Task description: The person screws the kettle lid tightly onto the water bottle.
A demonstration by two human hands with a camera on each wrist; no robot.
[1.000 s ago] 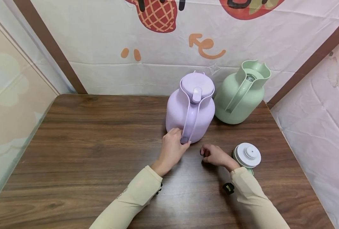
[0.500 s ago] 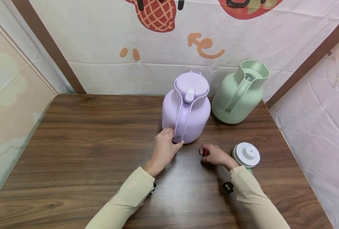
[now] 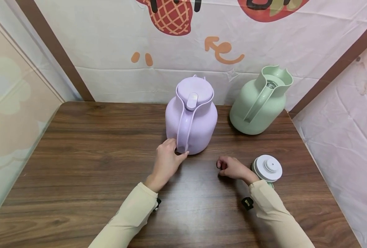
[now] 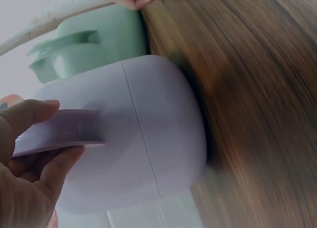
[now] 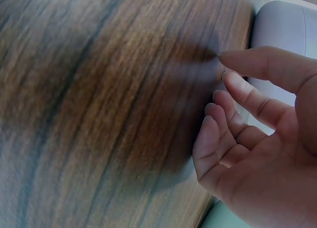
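A lilac vacuum jug [image 3: 202, 129] with its lid on stands upright toward the back of the table in the head view. My left hand [image 3: 166, 162] pinches the lower part of its handle [image 4: 64, 129], thumb on one side and fingers on the other. To the right of the jug, my right hand [image 3: 234, 168] rests at the tabletop with loosely curled fingers [image 5: 230, 102] and nothing in them. Behind it stands a green vacuum jug [image 3: 271, 110] with no lid, its mouth open. A white-and-green stopper lid [image 3: 268, 168] lies beside the right wrist.
The wooden table [image 3: 93, 165] reaches back to a printed cloth wall [image 3: 109, 79]. Another cloth panel [image 3: 341, 117] borders the right side. A black strap piece [image 3: 247, 203] shows under the right forearm.
The lilac jug has moved left along the table, with my left hand on its handle, widening the gap to the green jug. The right hand, green jug and stopper lid stay put.
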